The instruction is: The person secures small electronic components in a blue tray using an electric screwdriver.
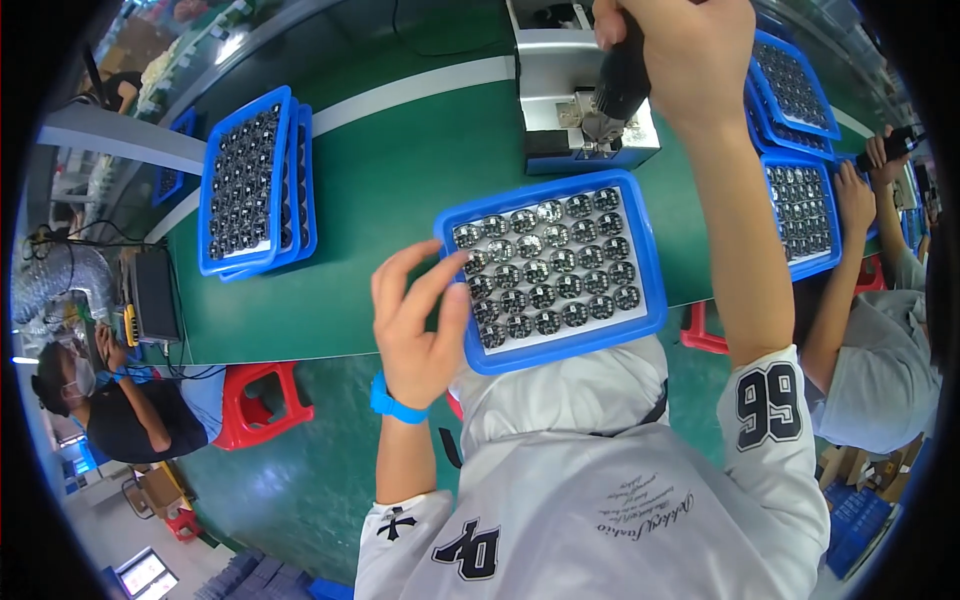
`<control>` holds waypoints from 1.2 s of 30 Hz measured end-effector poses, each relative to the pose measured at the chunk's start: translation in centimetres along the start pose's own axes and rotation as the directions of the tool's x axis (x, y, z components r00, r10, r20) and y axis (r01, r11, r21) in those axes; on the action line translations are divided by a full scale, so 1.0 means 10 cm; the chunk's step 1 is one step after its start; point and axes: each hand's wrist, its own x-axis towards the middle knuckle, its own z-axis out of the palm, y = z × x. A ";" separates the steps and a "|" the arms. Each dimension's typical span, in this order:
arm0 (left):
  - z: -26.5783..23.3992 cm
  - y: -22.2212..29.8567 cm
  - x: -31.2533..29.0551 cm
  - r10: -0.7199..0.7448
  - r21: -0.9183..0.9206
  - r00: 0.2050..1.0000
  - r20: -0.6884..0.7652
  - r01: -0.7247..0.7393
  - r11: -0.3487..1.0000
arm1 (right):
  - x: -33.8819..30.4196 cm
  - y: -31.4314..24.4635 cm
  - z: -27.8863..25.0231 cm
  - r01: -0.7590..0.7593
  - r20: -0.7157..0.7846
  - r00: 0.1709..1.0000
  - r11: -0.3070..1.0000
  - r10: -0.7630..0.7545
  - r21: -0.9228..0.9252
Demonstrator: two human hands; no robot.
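My right hand (690,50) is wrapped round a black electric screwdriver (624,80), tip down over a metal fixture (600,140) at the far middle of the bench. What lies under the tip is too small to make out. My left hand (420,325) reaches over the left rim of a blue tray (652,250), its fingers apart. One fingertip meets a round, shiny dark part (475,263) at the tray's left side; I see no part lifted. Several such parts stand in rows on the tray's white liner.
Stacked blue trays (285,180) of similar parts stand at the left of the green bench (380,150). More filled trays (800,210) sit at the right, beside a co-worker's hands (857,200). Another person (130,400) sits at the left near a red stool (260,405).
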 end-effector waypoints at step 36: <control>0.51 0.52 0.14 0.301 -0.079 0.878 0.373 -0.293 0.953 | -1.71 -0.27 -0.73 -0.050 -0.019 0.999 0.997 0.050 -0.051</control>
